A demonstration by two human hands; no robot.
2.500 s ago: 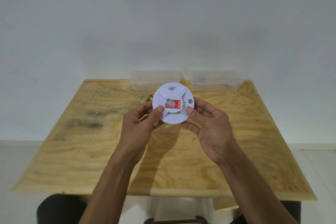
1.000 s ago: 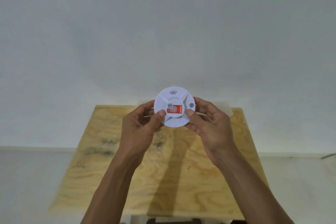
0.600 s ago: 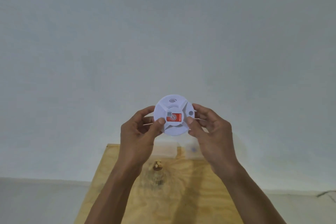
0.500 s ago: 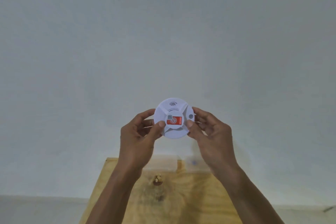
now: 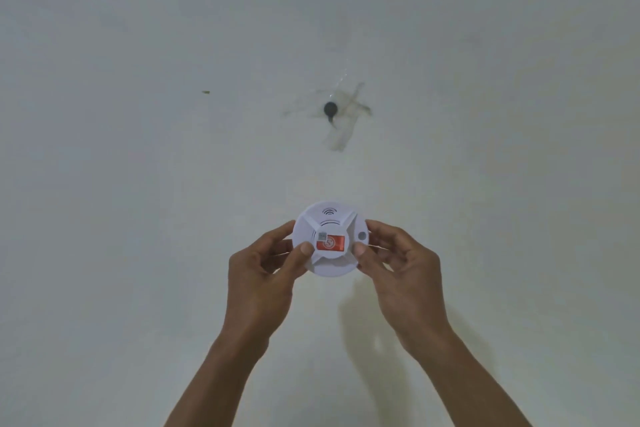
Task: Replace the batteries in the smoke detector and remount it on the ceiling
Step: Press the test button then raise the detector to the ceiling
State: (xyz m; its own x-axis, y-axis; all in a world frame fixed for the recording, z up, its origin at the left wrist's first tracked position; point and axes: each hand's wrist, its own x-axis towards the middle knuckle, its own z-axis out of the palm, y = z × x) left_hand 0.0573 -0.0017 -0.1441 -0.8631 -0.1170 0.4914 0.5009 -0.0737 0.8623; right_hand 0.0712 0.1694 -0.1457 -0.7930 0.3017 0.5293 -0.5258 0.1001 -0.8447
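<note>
White ceiling [image 5: 138,184] behind smoke detector [image 5: 329,239] pinched between both raised hands

— Any free room above the smoke detector [image 5: 327,238]?
— Plenty. Bare pale ceiling [image 5: 138,184] from the detector's 12 o'clock edge up to the dark round fixture [image 5: 330,110], well apart from it.
— Anything around that fixture?
— Strips of clear tape [image 5: 346,121] fanned out around it, mostly toward 3 and 5 o'clock. Flat against the surface, by the look of it.
— To the sides?
— Blocked close in: left hand [image 5: 263,270] clasped on the rim at 9 o'clock, right hand [image 5: 403,270] at 3 o'clock. Beyond both, open surface. Only a small speck [image 5: 206,92] far off toward 10 o'clock.
— Below?
— Both forearms rising from 5 and 7 o'clock, a clear gap between them.
</note>
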